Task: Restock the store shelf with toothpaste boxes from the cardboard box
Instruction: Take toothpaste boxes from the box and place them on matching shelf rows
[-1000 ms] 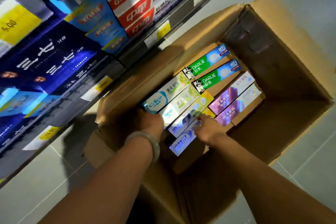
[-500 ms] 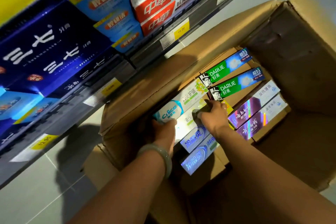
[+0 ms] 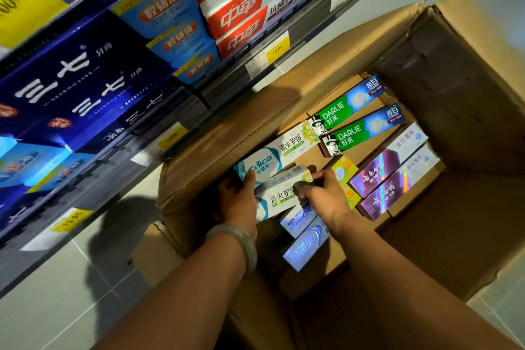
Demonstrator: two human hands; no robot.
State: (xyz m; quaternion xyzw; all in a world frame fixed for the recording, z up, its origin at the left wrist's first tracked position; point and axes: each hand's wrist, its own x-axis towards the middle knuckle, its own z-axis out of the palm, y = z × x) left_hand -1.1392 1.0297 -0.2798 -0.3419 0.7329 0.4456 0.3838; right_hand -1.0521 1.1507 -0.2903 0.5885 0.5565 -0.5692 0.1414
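In the cardboard box (image 3: 454, 94) beneath the store shelf (image 3: 309, 28), both hands hold one white toothpaste box (image 3: 279, 199). The left hand (image 3: 238, 202) has its grip curled round the near end, and the right hand (image 3: 326, 196) pinches the far end. Green boxes (image 3: 349, 105) lie beyond.

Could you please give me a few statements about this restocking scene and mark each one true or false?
1. The left hand and the right hand both hold a white-and-teal toothpaste box inside the brown cardboard box. True.
2. The pale green bangle sits on the right wrist. False: it is on the left wrist.
3. Two green Darlie toothpaste boxes lie side by side in the cardboard box. True.
4. The store shelf holds red-and-white toothpaste boxes. True.
5. The shiny purple toothpaste boxes stand on the store shelf. False: they lie in the cardboard box.
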